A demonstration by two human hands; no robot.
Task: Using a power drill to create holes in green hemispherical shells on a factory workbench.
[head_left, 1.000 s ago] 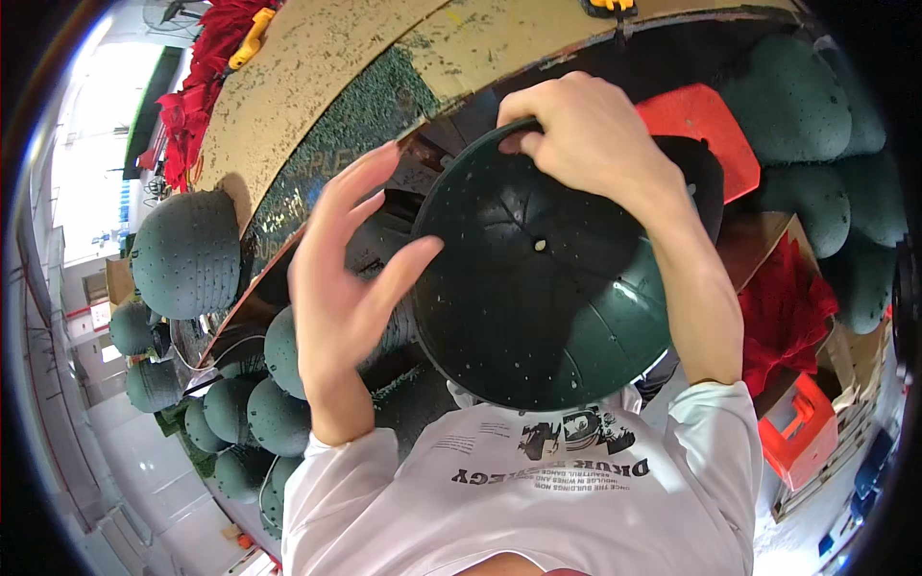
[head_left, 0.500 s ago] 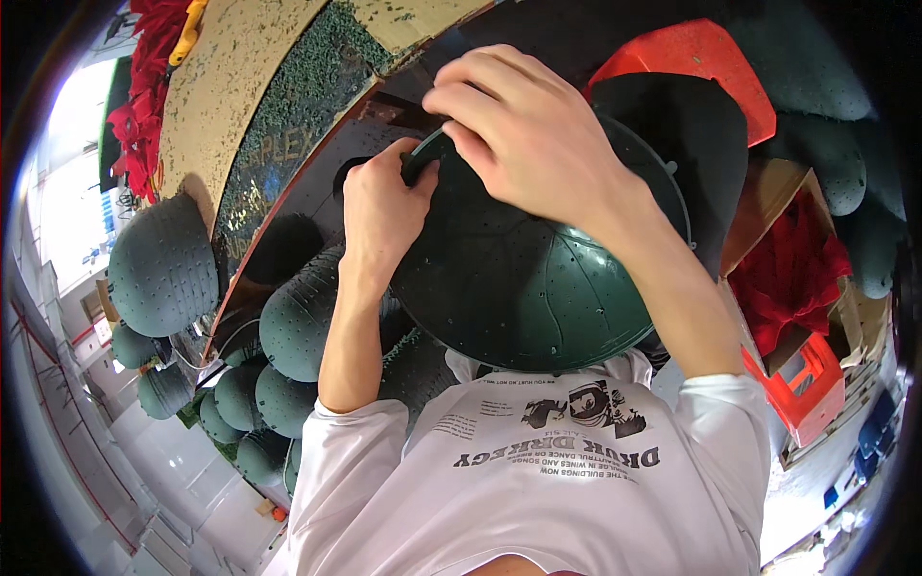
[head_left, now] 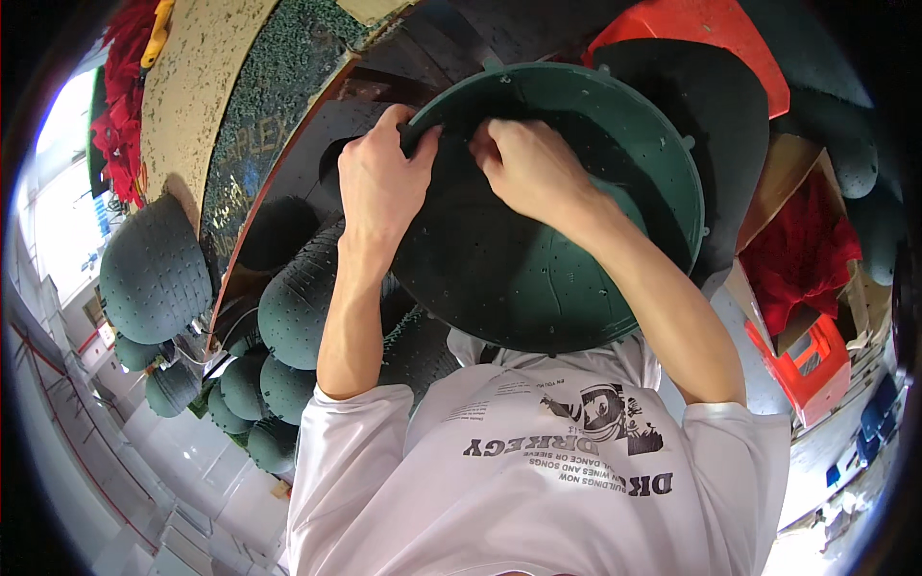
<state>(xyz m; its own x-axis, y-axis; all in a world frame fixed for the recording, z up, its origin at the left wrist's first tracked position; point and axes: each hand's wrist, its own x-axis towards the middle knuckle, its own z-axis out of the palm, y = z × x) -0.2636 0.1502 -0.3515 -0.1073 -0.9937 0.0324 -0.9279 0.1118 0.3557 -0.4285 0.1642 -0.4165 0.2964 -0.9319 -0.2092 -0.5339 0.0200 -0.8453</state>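
A round dark green plastic bowl (head_left: pixel 538 288) is tilted toward me above my lap, its hollow side facing up. Small tabs stand out along its rim, and specks dot its inner wall. My left hand (head_left: pixel 382 178) grips the bowl's left rim, thumb on the inside. My right hand (head_left: pixel 533 168) reaches over the right side into the bowl. Its fingers are curled together near the upper left inner wall; whatever they may hold is hidden.
A bench (head_left: pixel 187 106) strewn with green bits lies at upper left. Several green domed pieces (head_left: pixel 158 274) hang or lie at left. On the right are a red plastic stool (head_left: pixel 701 43) and a cardboard box (head_left: pixel 783 178) with red cloth (head_left: pixel 802 254).
My right hand has come down from above the rim into the bowl, its fingers now curled. The bowl's far side has risen, showing more of the inside. My left hand keeps its grip.
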